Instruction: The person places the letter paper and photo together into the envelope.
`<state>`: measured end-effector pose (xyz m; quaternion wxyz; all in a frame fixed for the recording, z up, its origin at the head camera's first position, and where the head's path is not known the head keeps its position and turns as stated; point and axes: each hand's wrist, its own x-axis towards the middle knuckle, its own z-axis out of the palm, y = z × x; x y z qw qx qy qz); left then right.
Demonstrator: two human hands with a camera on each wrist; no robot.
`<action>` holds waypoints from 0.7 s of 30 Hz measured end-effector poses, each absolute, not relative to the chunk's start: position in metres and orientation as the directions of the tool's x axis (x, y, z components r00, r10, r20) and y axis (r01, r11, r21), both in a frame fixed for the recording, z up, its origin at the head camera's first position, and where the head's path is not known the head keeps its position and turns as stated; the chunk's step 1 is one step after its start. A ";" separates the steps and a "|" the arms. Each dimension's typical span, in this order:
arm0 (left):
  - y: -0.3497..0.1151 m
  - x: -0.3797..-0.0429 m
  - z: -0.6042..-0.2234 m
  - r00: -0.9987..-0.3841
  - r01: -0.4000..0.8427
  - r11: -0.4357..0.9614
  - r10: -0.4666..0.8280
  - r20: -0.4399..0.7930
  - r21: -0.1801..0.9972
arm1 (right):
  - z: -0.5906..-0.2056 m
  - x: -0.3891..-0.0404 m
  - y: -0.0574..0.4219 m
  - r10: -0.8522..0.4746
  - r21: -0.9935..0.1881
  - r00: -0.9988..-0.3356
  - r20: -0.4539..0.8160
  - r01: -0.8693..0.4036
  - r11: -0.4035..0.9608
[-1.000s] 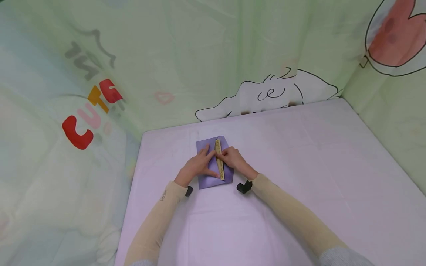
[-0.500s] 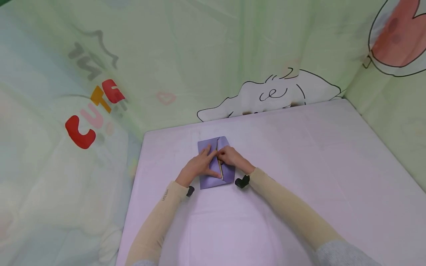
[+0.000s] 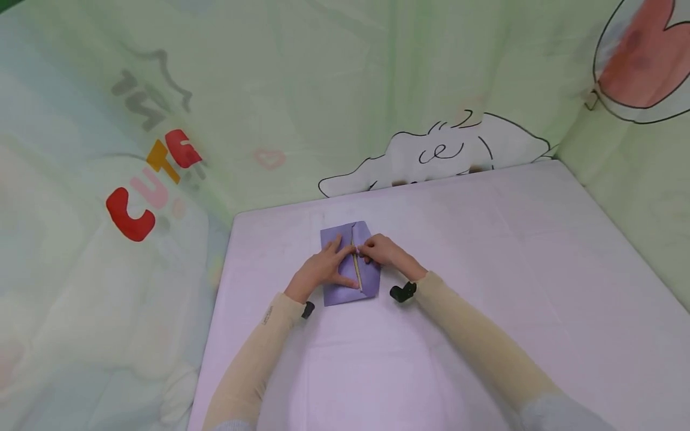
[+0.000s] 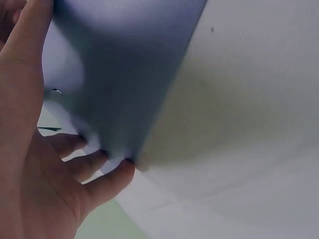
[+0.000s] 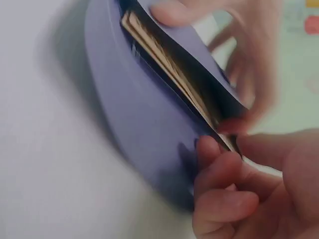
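Observation:
A purple envelope (image 3: pixel 335 294) lies on the table, its long opening running up and down in the head view. Inside the opening shows the edge of folded tan paper (image 5: pixel 167 70), in thin layers. My left hand (image 3: pixel 321 267) spreads over the left part of the envelope, thumb near the opening's lower end and index finger at its middle. Three fingertips meet the envelope's edge in the left wrist view. With curled fingers and thumb, my right hand (image 3: pixel 386 250) pinches the envelope's right side at the opening, facing the left index fingertip. What lies deeper in the pocket is hidden.
The table (image 3: pixel 501 269) carries a pale pink cover and extends widely to the right. A printed curtain (image 3: pixel 302 90) stands along the back and both sides. Black wrist cameras sit under both sleeves (image 3: pixel 463 323).
The tan paper lay broad and printed over the opening; it has sunk in until only its edge shows. My right hand pressed in at the opening, then drew back slightly right.

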<state>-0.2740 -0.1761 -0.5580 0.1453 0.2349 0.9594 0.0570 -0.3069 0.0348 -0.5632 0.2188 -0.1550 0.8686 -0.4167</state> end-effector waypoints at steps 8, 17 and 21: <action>-0.170 -0.272 -0.565 -0.883 0.436 0.898 0.413 -0.222 -0.063 | -0.559 -0.299 0.092 -0.430 -0.836 -0.875 -0.223 -0.055 0.546; -0.192 -0.267 -0.563 -0.926 0.371 0.926 0.375 -0.048 0.074 | -0.557 -0.284 0.152 -0.289 -0.731 -0.952 -0.101 -0.126 0.670; -0.219 -0.265 -0.553 -0.956 0.290 0.944 0.279 0.089 0.159 | -0.552 -0.280 0.180 -0.238 -0.618 -0.971 0.031 -0.206 0.759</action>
